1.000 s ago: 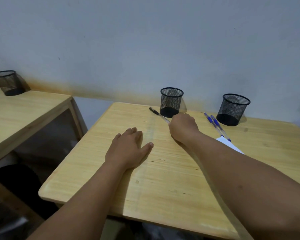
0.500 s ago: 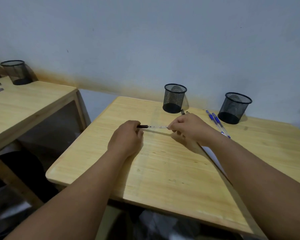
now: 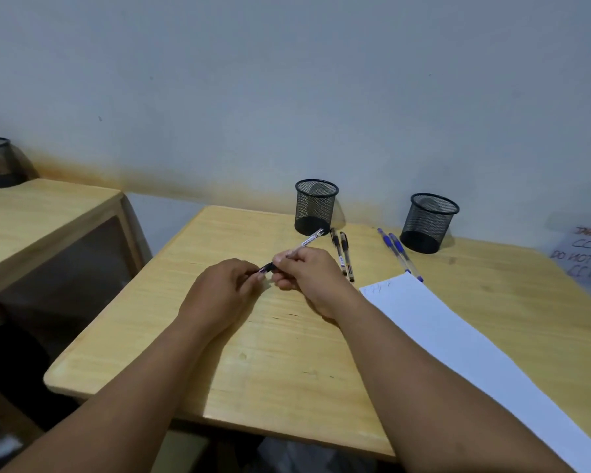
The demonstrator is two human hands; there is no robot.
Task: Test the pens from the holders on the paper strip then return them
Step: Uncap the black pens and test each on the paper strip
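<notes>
Pinched at its black cap end between thumb and curled fingertips of the left hand (image 3: 224,290), knuckles up, forearm slanting in from the near-left corner of the light wooden table (image 3: 277,367). Gripped along its clear barrel by the curled fingers of the right hand (image 3: 309,274), wrist low over the tabletop, forearm running back toward the near-right edge. Held just above the wood near the table's middle, slanting up and away toward the far edge: the clear-barrelled black pen (image 3: 299,248), its far end sticking out past the right knuckles. Lying just right of that hand, side by side: two black-capped clear pens (image 3: 342,252). Further right, toward the far edge, two blue-capped pens (image 3: 397,249), also side by side, their near tips close to the long white paper strip (image 3: 464,349), scribbled at its far end and stretching to the near-right corner. Standing upright along the far edge: a black wire-mesh holder (image 3: 315,207) beyond the hands and a second black mesh holder (image 3: 428,222) to its right, well apart.
</notes>
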